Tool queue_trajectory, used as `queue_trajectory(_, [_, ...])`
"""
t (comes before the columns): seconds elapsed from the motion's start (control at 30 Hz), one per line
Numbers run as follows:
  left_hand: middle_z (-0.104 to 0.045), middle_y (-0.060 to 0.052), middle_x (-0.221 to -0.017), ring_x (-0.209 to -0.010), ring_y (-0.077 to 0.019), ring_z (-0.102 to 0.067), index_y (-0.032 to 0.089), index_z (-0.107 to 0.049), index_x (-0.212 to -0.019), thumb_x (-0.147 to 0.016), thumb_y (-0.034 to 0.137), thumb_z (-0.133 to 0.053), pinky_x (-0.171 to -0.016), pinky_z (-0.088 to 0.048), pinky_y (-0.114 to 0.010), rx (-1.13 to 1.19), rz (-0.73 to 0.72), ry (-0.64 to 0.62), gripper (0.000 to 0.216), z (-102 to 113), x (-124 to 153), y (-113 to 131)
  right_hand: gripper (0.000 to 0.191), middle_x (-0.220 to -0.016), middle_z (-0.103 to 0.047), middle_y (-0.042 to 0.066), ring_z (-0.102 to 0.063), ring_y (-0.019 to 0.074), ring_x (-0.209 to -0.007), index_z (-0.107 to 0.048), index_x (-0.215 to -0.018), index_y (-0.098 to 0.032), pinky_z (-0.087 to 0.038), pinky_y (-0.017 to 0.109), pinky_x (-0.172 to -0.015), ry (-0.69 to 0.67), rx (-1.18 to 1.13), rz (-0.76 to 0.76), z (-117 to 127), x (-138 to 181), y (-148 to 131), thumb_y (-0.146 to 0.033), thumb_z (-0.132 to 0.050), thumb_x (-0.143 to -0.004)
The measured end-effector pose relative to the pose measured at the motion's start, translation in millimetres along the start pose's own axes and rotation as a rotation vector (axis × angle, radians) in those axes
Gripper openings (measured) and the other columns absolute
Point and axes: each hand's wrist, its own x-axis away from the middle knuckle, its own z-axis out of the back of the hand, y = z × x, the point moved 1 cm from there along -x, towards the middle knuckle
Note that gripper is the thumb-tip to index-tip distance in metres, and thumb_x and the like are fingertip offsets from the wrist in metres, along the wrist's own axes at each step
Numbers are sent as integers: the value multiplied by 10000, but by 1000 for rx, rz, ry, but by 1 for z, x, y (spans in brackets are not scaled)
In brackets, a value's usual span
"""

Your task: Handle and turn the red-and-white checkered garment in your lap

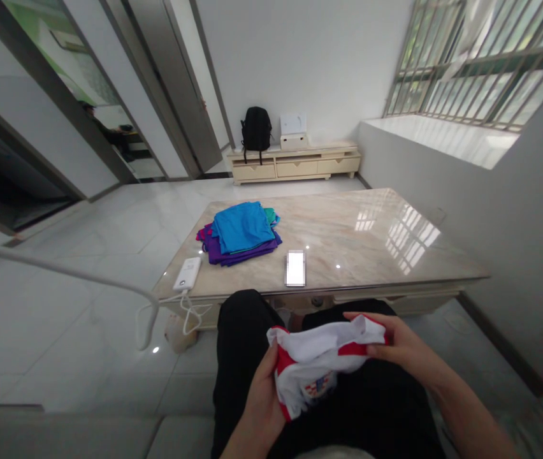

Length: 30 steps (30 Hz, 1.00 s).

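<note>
1. Head view, near field: small white fabric garment with red trim (322, 363), bunched over the lap in black trousers (247, 344), well short of the table edge.
2. Left hand (264, 398): curled closed on the lower left of that garment, thumb pressed on the red edge, fingers hidden beneath the cloth.
3. Right hand (398, 347): also closed on it, pinching the upper right corner, thumb on top beside a red stripe.
4. Key relation: garment stretched between both hands, long axis running from lower left up to upper right; both hands already touching it, neither nearer than the other.
5. Writing on the garment: a small multicoloured crest or print (318, 386) low on the white cloth, too small and crumpled to read.
6. Head view, middle field: glossy beige marble-look table (386, 236), straight ahead beyond the knees.
7. On its left part: stack of folded clothes, bright blue on top with purple and teal below (240, 233); no labels legible.
8. Near the front edge: flat rectangular phone (295, 268), face blurred, nothing readable.
9. At the left front corner: white power bank (187, 274) with white cable (61, 271) trailing off the edge; no brand visible.
10. Far wall: low cream cabinet (295, 162) carrying a black backpack (256, 131) and a white box (293, 131); no readable text.
</note>
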Motion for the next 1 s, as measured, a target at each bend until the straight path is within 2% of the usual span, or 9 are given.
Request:
queue_trajectory(0.17, [-813, -108, -924, -1002, -307, -771, 160, -779, -1045, -962, 488, -626, -1050, -530, -482, 6, 28, 65, 372, -4, 1, -3, 639, -1015, -781, 99, -701, 233, -858, -747, -1216, -143, -546, 309, -750, -43, 27, -63, -8, -2, 17, -612, -778, -783])
queue_trajectory(0.3, [-812, -107, -915, -1034, -307, -764, 155, -771, -1006, -966, 412, -649, -1053, -529, -461, 38, 16, 129, 287, -4, -1, -3, 509, -801, -738, 40, -613, 144, -676, -791, -1007, -141, -462, 229, -614, -39, 101, -118, -8, -5, 36, -613, -754, -820])
queue_trajectory(0.4, [-811, -121, -941, -1026, -315, -765, 138, -762, -1041, -968, 414, -645, -1041, -536, -464, 39, 14, 148, 308, -5, -4, -4, 468, -910, -766, 57, -647, 162, -755, -775, -1101, -161, -481, 247, -673, -57, 87, -111, -7, -7, 46, -564, -732, -868])
queue_trajectory(0.57, [-807, -124, -921, -1013, -321, -765, 123, -758, -984, -953, 413, -663, -1025, -546, -457, 58, 27, 103, 307, -15, -5, -10, 508, -1266, -725, 112, -674, 276, -1091, -738, -1246, -191, -522, 375, -934, -68, 89, -121, -9, -6, 51, -536, -734, -874])
queue_trajectory(0.7, [-805, -123, -941, -980, -314, -769, 124, -744, -940, -935, 404, -685, -981, -568, -441, 40, 44, 106, 286, -17, -5, -15, 631, -1332, -685, 134, -661, 315, -1136, -650, -1389, -203, -521, 441, -973, -154, 79, -109, -14, -2, 49, -583, -692, -886])
queue_trajectory(0.8, [-801, -125, -914, -925, -311, -773, 118, -732, -922, -916, 408, -705, -924, -588, -428, -2, 45, 138, 291, -14, -6, -17, 631, -1396, -644, 126, -618, 316, -1220, -664, -1375, -205, -496, 425, -1033, -193, 86, -93, -18, 1, 50, -601, -689, -884])
queue_trajectory(0.87, [-794, -117, -884, -882, -305, -773, 122, -726, -931, -881, 398, -749, -884, -596, -415, -43, 6, 138, 282, -11, -8, -17, 600, -1295, -695, 112, -635, 294, -1161, -718, -1296, -191, -517, 380, -991, -197, 121, -99, -22, 1, 54, -614, -703, -869])
queue_trajectory(0.93, [-786, -103, -868, -842, -290, -767, 133, -719, -943, -827, 374, -809, -843, -598, -389, -96, -57, 119, 282, -10, -9, -17, 577, -1059, -745, 91, -664, 235, -949, -766, -1173, -153, -545, 309, -834, -203, 139, -127, -26, 0, 58, -636, -695, -865])
queue_trajectory(1.0, [-774, -85, -855, -805, -262, -752, 146, -710, -938, -768, 367, -862, -799, -590, -351, -150, -114, 106, 317, -9, -10, -17, 554, -864, -717, 60, -612, 161, -750, -781, -1058, -115, -500, 240, -680, -228, 112, -152, -29, -1, 61, -628, -700, -865])
